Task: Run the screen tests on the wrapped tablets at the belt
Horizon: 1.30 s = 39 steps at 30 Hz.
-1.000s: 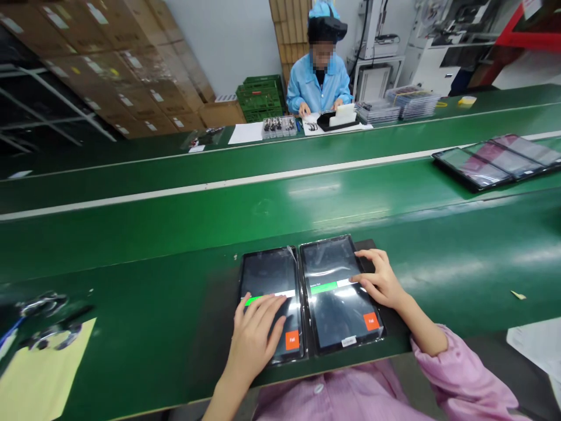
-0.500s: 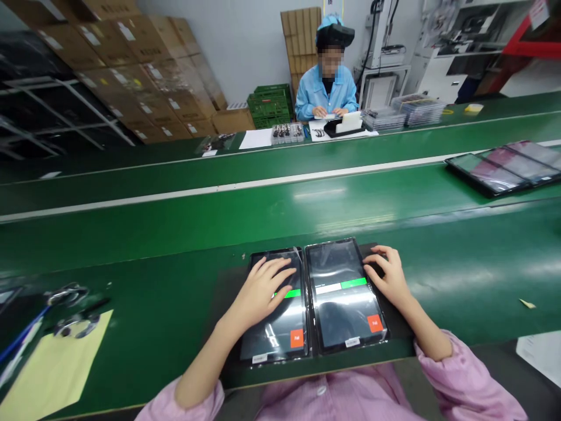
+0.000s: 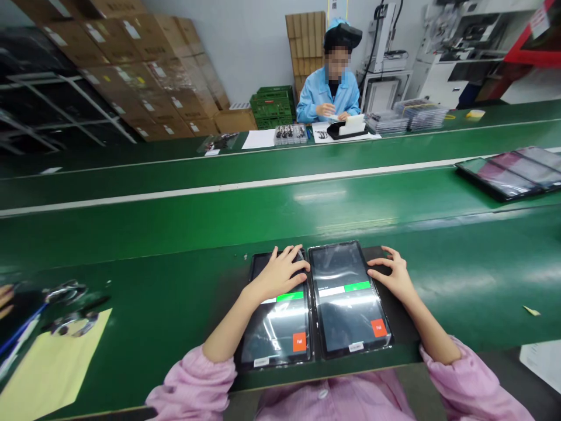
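Observation:
Two tablets lie side by side on a dark mat (image 3: 405,327) at the bench's front edge. Each screen shows a white and green bar and a red square reading "Fail". My left hand (image 3: 280,273) rests over the upper part of the left tablet (image 3: 276,330), fingers spread and hiding some of its screen. Beside the right edge of the right tablet (image 3: 346,313) is my right hand (image 3: 394,275), its fingers apart and curved, thumb tip at the edge. Neither hand grips anything.
On the left lie a yellow paper sheet (image 3: 65,362), cables (image 3: 72,321) and another hand (image 3: 6,299). A tray of tablets (image 3: 517,169) sits on the green belt (image 3: 210,219) at right. Across it, a person in blue (image 3: 328,96) works beside stacked clear trays (image 3: 421,114).
My left hand has moved up and right across the left tablet, baring more of its lower screen. My right hand stays beside the right tablet. Another hand has appeared at the left edge.

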{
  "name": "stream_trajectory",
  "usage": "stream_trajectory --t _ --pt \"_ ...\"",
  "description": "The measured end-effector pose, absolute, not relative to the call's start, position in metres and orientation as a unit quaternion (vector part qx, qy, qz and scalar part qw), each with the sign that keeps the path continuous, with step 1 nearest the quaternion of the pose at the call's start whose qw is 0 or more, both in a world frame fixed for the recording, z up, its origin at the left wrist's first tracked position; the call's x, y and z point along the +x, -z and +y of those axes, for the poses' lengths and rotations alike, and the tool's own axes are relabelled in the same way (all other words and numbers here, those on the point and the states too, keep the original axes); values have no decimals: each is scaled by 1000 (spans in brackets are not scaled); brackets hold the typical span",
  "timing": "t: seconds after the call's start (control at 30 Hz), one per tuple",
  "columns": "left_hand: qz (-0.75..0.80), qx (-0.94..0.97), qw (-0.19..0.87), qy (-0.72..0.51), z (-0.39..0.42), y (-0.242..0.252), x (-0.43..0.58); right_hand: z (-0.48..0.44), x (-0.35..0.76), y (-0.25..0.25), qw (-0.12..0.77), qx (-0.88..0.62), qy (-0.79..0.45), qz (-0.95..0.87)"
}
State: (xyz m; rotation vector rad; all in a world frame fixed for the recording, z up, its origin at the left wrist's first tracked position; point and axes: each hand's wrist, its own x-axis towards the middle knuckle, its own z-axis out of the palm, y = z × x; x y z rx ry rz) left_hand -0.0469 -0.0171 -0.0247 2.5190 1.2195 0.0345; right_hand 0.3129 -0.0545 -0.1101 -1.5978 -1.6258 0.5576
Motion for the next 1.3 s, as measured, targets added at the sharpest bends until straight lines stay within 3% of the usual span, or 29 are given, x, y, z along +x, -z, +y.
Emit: stream_trajectory --t 0.77,1.07,1.2,1.3 --pt "435 894 111 -13 -20 20 -40 -55 320 98 309 -630 -301 -645" --pt "436 879 184 -54 -15 19 -59 -51 324 102 317 -620 -315 -645" --pt "592 777 143 -157 -48 11 -118 -52 327 102 306 -612 -319 -655" --pt "730 634 93 -238 -99 33 -168 -49 328 104 342 -593 -315 -657"
